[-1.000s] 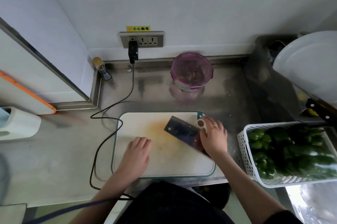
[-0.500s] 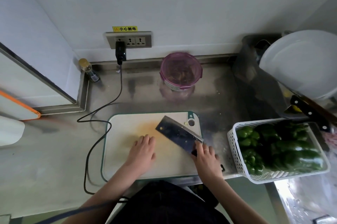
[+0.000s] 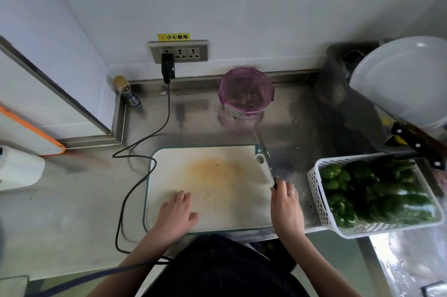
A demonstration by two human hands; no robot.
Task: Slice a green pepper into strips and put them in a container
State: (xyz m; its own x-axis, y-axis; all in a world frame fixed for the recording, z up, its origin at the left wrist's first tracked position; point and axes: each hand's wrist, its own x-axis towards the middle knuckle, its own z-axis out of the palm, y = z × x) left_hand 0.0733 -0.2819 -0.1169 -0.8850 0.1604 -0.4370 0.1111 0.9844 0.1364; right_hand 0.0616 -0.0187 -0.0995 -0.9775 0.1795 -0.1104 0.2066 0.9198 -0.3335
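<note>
Nothing is cut yet. The board point(image 3: 217, 185) is bare; the peppers point(image 3: 372, 195) lie in the basket point(image 3: 314, 190) right of it. The left hand point(image 3: 176, 212) rests flat on the board; the right hand point(image 3: 285, 204) apparently grips the knife point(image 3: 267, 158) edge-on at the board's right side. The container point(image 3: 245, 93) stands behind the board.

I read one legible sign: a yellow label point(image 3: 173, 37) fixed to the white wall directly above the socket strip point(image 3: 178, 51), carrying a small warning triangle at its left end followed by the black Chinese characters "小心触电". The small bottle point(image 3: 126, 91) in the corner of the surface and the purple container point(image 3: 246, 92) each bear a printed band, but I cannot make out any characters on either. I find no other text, number or brand that I can read.
</note>
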